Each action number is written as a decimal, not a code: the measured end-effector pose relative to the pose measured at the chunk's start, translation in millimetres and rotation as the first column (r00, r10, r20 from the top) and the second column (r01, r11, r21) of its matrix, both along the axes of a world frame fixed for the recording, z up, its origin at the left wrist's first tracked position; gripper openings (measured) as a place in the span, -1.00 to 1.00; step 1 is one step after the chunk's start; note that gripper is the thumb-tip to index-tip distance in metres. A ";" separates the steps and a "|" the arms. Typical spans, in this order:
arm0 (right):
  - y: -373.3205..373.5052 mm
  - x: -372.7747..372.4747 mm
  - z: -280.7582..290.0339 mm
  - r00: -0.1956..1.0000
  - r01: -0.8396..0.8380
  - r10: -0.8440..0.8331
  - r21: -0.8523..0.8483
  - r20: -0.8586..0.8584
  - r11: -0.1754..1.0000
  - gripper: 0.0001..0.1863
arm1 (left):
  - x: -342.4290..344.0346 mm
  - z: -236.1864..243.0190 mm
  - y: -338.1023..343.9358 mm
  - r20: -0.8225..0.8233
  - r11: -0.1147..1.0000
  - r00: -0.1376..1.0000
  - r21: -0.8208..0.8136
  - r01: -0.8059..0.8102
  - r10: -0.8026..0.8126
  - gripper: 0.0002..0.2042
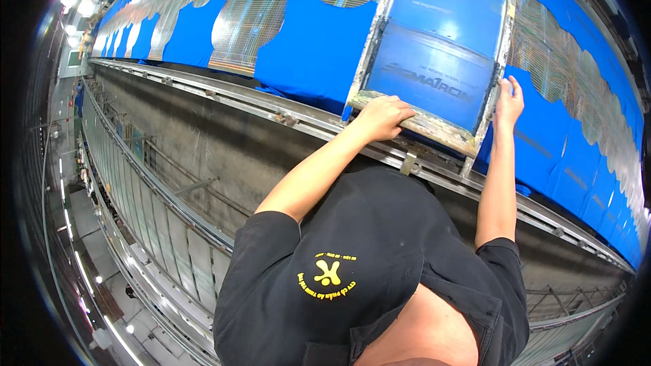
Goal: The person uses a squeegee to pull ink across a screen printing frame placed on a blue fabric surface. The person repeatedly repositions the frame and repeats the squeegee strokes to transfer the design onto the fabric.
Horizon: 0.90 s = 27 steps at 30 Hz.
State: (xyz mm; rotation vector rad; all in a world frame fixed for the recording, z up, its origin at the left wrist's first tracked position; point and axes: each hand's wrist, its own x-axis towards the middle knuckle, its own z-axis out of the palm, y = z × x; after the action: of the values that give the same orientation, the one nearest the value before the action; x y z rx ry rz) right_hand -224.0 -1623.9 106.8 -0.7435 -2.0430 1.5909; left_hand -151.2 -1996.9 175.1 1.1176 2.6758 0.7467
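A screen printing frame (447,137) lies tilted across a long table, its worn rim around a blue mesh with faint dark lettering. My left hand (388,118) is closed over the near bar of the frame, toward its left corner. Beside the frame's right bar is my right hand (508,103), its fingertips pointing up and apart, touching or very near the bar. Under and left of the frame lies a flat blue fabric piece (312,51), cut like a shirt panel. To the right, more blue panels (542,118) show dark print marks.
A metal rail (271,114) with small brackets runs along the table's near edge, close to my body. Several blue panels (193,34) continue leftward on the streaked tabletop (251,24). Behind me on the left stands another long table (156,196).
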 end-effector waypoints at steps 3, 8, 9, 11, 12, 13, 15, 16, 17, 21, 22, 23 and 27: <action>-69.7 -12.1 5.3 0.999 -0.034 0.037 0.085 -0.036 0.996 -0.66 | -17.5 6.3 -54.9 0.057 0.999 0.997 -0.003 -0.047 0.047 -0.52; -186.8 -39.6 -28.3 1.000 0.003 -0.003 -0.001 -0.015 1.000 -0.69 | -56.8 7.2 -166.2 0.129 0.993 0.989 -0.104 -0.058 0.071 -0.52; -211.6 -40.7 -24.6 0.999 0.000 0.002 0.054 -0.035 0.999 -0.70 | -56.4 6.1 -184.9 0.153 0.990 0.983 -0.113 -0.081 0.098 -0.50; -243.9 -46.3 -32.6 1.000 -0.003 0.003 0.005 -0.027 1.000 -0.70 | -60.8 0.3 -222.0 0.132 0.994 0.988 -0.088 -0.070 0.081 -0.48; -262.8 -47.7 -30.2 1.000 0.000 0.000 -0.047 0.012 0.999 -0.70 | -58.8 -7.3 -240.8 0.095 0.995 0.993 -0.068 -0.068 0.074 -0.48; -279.8 -50.4 -28.5 0.999 0.002 0.002 -0.083 0.043 0.997 -0.70 | -59.2 -10.2 -256.3 0.072 0.996 0.995 -0.065 -0.065 0.070 -0.46; -302.1 -58.8 -30.9 0.999 0.019 -0.017 -0.029 0.037 0.999 -0.70 | -58.5 -10.6 -278.1 0.052 0.996 0.998 -0.077 -0.041 0.045 -0.45; -306.1 -58.9 -34.1 0.993 0.016 -0.020 0.037 0.117 0.999 -0.67 | -61.6 -9.2 -285.1 0.037 0.996 0.999 -0.082 -0.027 0.030 -0.44; -303.7 -61.8 -35.7 0.992 0.025 -0.026 0.014 0.126 1.000 -0.65 | -67.1 -8.0 -291.0 0.083 0.994 0.997 -0.113 0.003 0.007 -0.46; -307.1 -62.4 -35.3 0.983 0.008 0.009 -0.095 0.181 0.995 -0.58 | -103.9 10.8 -294.6 0.078 0.996 0.997 -0.092 0.014 -0.007 -0.54; -308.2 -61.9 -34.6 0.982 0.019 0.003 -0.112 0.191 0.993 -0.57 | -118.8 12.2 -292.0 0.059 0.996 0.998 -0.091 0.003 0.002 -0.54; -306.2 -64.6 -33.5 0.982 0.019 0.005 -0.122 0.191 0.992 -0.56 | -135.5 13.5 -284.6 0.031 0.996 0.999 -0.090 -0.010 0.013 -0.54; -304.3 -64.9 -45.6 0.998 -0.015 0.021 -0.121 0.052 0.993 -0.54 | -188.2 -1.7 -264.5 -0.141 1.000 0.990 -0.004 0.004 -0.005 -0.52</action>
State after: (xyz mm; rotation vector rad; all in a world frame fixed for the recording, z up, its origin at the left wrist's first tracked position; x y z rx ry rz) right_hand -288.9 -1928.2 61.2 -0.8207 -2.0095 1.7352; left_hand -339.3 -2261.4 173.4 1.2187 2.7870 0.6866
